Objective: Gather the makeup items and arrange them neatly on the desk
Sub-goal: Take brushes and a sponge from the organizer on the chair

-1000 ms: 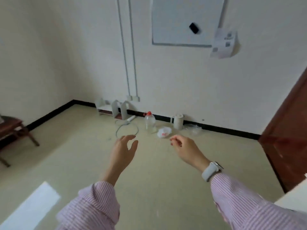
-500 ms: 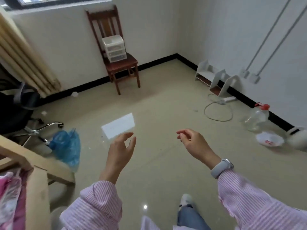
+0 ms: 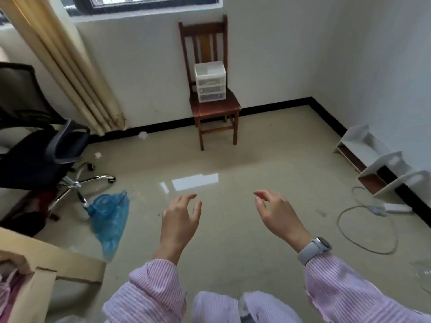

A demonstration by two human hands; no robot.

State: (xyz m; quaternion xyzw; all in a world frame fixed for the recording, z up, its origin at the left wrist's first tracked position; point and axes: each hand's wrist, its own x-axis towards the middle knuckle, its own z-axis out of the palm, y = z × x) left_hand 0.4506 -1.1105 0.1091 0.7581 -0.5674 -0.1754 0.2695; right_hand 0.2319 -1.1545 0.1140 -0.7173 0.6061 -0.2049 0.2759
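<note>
1. While our fingers hang loosely curled and hold nothing, we keep both the left hand [image 3: 179,220] and the right hand [image 3: 277,215] free above the floor.
2. We see no makeup in the open; it may sit in the small drawer box [image 3: 210,81] on the wooden chair [image 3: 215,108].
3. We walk there and, we judge, lift the box level with both palms.

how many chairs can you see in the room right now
2: a wooden chair against the far wall, with a small drawer unit on its seat, and a black office chair at left, partly cut off. Others may be out of frame.
</note>
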